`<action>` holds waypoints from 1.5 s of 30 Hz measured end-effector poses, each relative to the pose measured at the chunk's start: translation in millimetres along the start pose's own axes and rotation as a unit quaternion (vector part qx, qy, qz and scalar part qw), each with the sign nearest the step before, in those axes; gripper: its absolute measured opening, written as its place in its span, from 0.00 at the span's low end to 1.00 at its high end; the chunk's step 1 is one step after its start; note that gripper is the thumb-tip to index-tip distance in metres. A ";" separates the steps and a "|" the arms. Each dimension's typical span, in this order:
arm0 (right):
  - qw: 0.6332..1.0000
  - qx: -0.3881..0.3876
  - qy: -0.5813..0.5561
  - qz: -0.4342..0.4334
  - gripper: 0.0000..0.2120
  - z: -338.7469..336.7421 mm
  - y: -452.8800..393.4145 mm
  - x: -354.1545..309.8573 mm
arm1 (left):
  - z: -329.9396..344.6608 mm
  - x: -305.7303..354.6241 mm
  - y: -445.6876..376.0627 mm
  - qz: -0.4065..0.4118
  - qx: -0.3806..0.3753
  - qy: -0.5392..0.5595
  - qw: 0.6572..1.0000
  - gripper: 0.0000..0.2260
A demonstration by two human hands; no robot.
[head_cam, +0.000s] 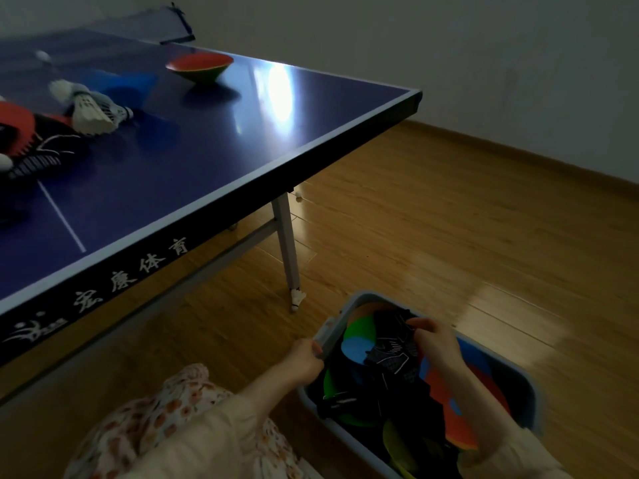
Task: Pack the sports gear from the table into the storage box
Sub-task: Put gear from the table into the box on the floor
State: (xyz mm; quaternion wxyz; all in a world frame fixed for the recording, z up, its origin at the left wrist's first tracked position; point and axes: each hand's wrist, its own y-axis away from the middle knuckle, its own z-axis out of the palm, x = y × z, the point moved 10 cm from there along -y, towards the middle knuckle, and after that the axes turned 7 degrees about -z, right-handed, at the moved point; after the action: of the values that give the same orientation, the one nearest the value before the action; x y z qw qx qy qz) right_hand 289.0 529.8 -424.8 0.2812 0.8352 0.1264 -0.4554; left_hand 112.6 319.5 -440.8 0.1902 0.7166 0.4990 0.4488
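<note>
A grey storage box (525, 382) stands on the floor at the lower right, holding flat coloured discs and dark gear. My left hand (306, 356) grips the box's left rim. My right hand (435, 340) is inside the box and holds a black glove with white lines (390, 354). On the blue table (193, 160) lie shuttlecocks (91, 110), a red and green cone disc (200, 66), blue discs (129, 85), a red item (15, 124) and a black patterned glove (41, 153) at the far left.
The table's leg (287, 247) stands just left of the box, with a shuttlecock (297, 299) on the wooden floor at its foot. A small white ball (298, 196) lies under the table edge. The net post (179, 22) is at the far end. Walls close the room behind.
</note>
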 end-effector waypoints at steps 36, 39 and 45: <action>0.877 -0.151 -0.174 -0.422 0.09 172.1 141.6 -428.9 | -388.6 31.5 264.4 0.311 0.556 -0.004 0.771 0.10; 0.868 -0.171 -0.113 -0.453 0.10 224.2 160.4 -448.0 | -431.3 -39.2 269.2 0.187 0.637 -0.022 0.748 0.11; 0.850 -0.232 -0.017 -0.473 0.12 319.9 189.4 -453.6 | -468.4 -151.2 280.4 0.014 0.719 0.039 0.694 0.21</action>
State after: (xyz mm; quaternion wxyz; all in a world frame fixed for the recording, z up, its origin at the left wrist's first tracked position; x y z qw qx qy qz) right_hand -94.1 209.7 -117.0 0.2194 0.5770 0.6035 -0.5047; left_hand -140.0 -17.0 -61.5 -0.4094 0.6233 0.6660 -0.0166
